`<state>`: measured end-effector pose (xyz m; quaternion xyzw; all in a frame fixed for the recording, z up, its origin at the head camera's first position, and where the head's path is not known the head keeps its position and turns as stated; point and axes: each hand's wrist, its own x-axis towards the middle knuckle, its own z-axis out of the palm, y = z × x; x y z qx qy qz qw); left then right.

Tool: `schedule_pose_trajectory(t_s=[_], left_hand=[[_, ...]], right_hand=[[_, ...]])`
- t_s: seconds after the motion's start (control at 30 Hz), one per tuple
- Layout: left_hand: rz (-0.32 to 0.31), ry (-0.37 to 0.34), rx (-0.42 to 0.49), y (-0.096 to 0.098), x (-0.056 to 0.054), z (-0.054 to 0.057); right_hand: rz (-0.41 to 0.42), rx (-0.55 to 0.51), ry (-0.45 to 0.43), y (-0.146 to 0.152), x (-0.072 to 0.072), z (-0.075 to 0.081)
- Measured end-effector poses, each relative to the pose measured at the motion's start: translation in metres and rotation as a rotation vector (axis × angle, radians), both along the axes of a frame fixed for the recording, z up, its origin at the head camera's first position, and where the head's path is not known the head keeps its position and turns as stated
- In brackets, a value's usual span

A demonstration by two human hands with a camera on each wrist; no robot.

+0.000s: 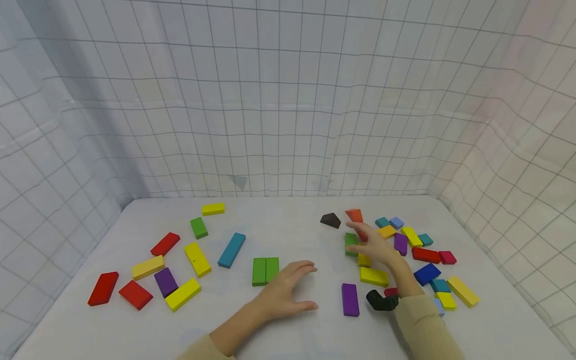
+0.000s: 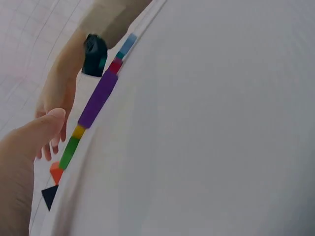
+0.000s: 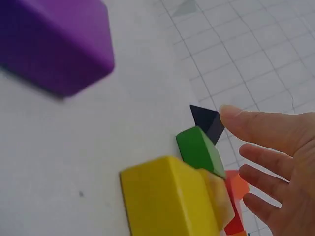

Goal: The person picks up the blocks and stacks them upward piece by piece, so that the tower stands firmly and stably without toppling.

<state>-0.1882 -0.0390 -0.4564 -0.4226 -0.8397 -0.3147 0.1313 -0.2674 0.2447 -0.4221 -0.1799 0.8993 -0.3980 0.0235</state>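
My left hand (image 1: 284, 294) is spread with thumb and fingers apart and nothing between them. Just beyond its wrist side, two green blocks (image 1: 259, 271) lie side by side. My right hand (image 1: 372, 244) hovers with loosely bent, empty fingers over a green block (image 1: 350, 244) and a red block (image 1: 361, 234) partly hidden beneath it. Past its fingertips are an orange triangular piece (image 1: 354, 215) and a black angular piece (image 1: 330, 220). In the right wrist view, the thumb (image 3: 261, 129) overlaps the black piece, and a yellow block (image 3: 157, 196) lies nearer the camera.
Red, yellow, purple and green blocks are scattered on the left, with a blue block (image 1: 231, 250) nearer the middle. A dense cluster, including a dark blue block (image 1: 427, 274), lies right of my right arm. A purple block (image 1: 350, 300) sits between my forearms. White gridded cloth (image 1: 288, 125) encloses the table.
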Motion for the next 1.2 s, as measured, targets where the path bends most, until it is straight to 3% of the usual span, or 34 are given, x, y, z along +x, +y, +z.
schedule_pose_trajectory(t_s=[0.17,0.3,0.57,0.93,1.2], left_hand=[[-0.093,-0.015,-0.103,0.034,0.005,-0.005],[-0.100,-0.048,-0.153,0.051,0.005,-0.009],[-0.109,-0.023,-0.189,0.069,0.004,-0.008],[-0.087,-0.031,-0.154,0.068,0.003,-0.008],[0.068,-0.005,-0.060,0.038,-0.010,-0.003]], right_hand=[[-0.038,0.036,-0.073,0.010,0.000,-0.005],[-0.047,0.047,-0.109,0.013,0.001,-0.007],[-0.065,0.081,-0.131,0.016,0.000,-0.011],[-0.050,0.098,-0.070,0.013,-0.001,-0.013],[0.002,0.080,-0.018,-0.001,0.006,-0.005]])
